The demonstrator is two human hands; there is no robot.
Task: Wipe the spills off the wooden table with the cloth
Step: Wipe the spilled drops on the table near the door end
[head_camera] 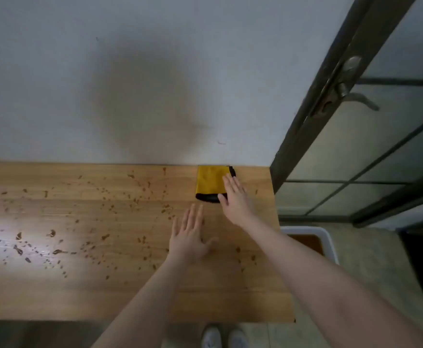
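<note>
A folded yellow cloth with a black edge [209, 183] lies at the back right of the wooden table [130, 292], against the wall. My right hand [235, 198] reaches over its right side, fingers straight, with the thumb at the cloth's black front edge. My left hand [189, 238] is held flat with spread fingers over the table, a little in front of the cloth and to its left. Brown spills [55, 247] are scattered over most of the tabletop, densest in the left and middle parts.
A grey wall [155, 84] stands right behind the table. A dark-framed glass door with a metal handle [356, 96] is at the right. Beside the table's right edge, lower down, sits a white tray [327, 237]. My shoes [224, 336] show below the front edge.
</note>
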